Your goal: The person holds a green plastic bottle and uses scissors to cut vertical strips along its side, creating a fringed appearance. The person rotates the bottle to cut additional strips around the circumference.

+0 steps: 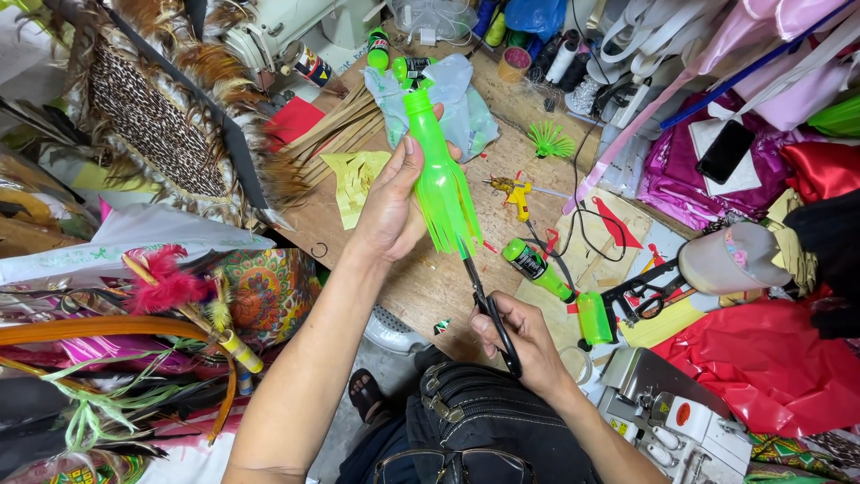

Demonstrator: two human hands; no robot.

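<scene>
One bright green plastic bottle, its cut end slit into thin strips, sits mid-scene above the wooden table. Left hand clasps its stiffer uncut body; those light strips likely flex. Right hand grips black-handled scissors at the fringe.

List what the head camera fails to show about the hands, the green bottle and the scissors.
- Green bottle: its far side is covered by the left hand.
- Scissors: the handles are hidden inside the right hand; the blade tips are lost among the cut strips.
- Second green bottle on the wooden table: its label is too small to make out.
</scene>
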